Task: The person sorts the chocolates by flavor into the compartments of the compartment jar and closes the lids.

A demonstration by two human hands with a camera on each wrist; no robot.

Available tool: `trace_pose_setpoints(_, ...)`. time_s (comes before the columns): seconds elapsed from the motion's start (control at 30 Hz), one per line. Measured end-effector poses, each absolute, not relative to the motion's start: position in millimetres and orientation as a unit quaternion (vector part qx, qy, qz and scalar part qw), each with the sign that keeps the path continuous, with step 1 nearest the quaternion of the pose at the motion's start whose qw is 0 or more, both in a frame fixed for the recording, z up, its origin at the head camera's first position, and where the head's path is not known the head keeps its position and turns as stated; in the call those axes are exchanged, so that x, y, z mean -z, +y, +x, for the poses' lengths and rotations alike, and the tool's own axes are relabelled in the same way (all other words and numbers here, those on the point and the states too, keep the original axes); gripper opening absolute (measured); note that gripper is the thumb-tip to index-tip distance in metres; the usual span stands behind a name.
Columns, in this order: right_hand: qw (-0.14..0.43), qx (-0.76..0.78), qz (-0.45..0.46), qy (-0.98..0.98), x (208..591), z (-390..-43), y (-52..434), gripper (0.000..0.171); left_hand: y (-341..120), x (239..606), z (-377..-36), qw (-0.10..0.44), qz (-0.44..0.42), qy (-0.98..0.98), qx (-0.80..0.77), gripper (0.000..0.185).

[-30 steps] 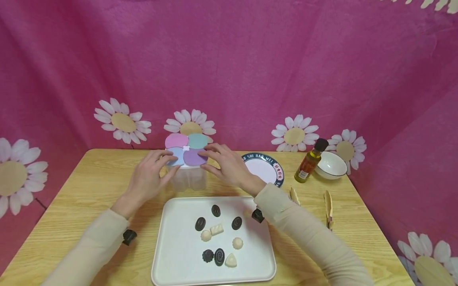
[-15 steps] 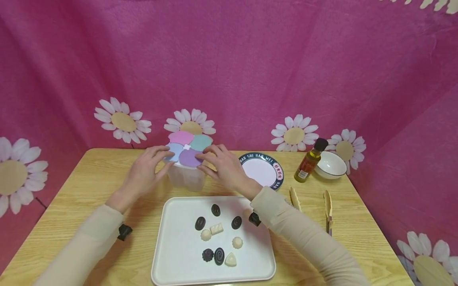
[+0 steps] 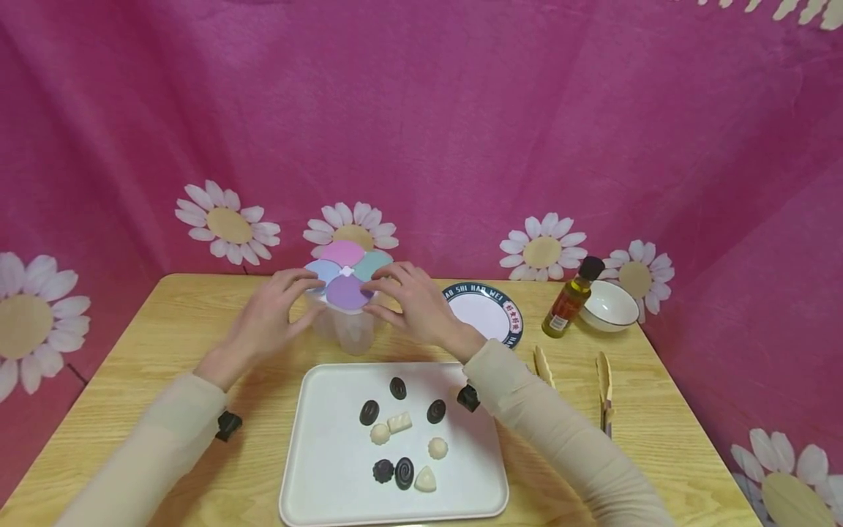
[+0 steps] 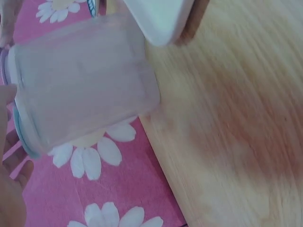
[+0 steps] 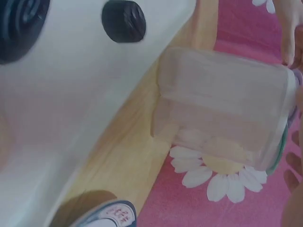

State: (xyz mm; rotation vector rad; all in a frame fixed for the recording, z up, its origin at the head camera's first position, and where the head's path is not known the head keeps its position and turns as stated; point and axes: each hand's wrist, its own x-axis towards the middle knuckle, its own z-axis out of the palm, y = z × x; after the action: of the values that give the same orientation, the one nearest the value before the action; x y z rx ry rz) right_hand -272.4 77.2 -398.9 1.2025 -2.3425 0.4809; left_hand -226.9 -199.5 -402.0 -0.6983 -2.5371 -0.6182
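Translucent plastic container, capped by a pastel four-petal lid, stands on the wooden surface behind the white tray, and we judge it light, stiff, slippery, our left hand and right hand curled round its rim.

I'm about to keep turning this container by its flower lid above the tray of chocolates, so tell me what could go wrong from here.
1. Both the left hand and right hand hold the clear container only near its lid; if the lid pops off, the body could drop.
2. It sits just behind the tray, so a slip might knock the chocolates.
3. The plate lies close beside the right hand and might get bumped.
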Motion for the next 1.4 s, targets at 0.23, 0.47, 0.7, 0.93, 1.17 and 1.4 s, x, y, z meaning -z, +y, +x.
trace_pose_setpoints(0.23,0.222,-0.176,0.465,-0.839,398.2,-283.2,74.8,0.039,-188.3,407.2,-229.7,0.256,-0.306,-0.888,0.229,0.041)
trace_pose_setpoints(0.47,0.24,-0.174,0.464,-0.835,401.1,-284.8,70.4,0.035,-185.8,407.9,-231.6,0.264,-0.306,-0.884,0.237,0.036)
trace_pose_setpoints(0.7,0.234,-0.184,0.462,-0.836,399.9,-285.9,69.0,0.03,-186.2,408.1,-233.4,0.27,-0.305,-0.884,0.228,0.033)
trace_pose_setpoints(0.93,0.233,-0.194,0.45,-0.84,398.3,-287.6,67.4,0.027,-183.7,404.6,-233.6,0.265,-0.292,-0.889,0.234,0.028)
trace_pose_setpoints(1.17,0.235,-0.202,0.441,-0.842,397.1,-287.9,66.8,0.026,-183.1,402.6,-233.8,0.271,-0.288,-0.886,0.242,0.028)
trace_pose_setpoints(1.4,0.218,-0.26,0.422,-0.841,398.8,-288.7,69.5,0.02,-179.8,402.6,-237.0,0.27,-0.269,-0.878,0.291,0.024)
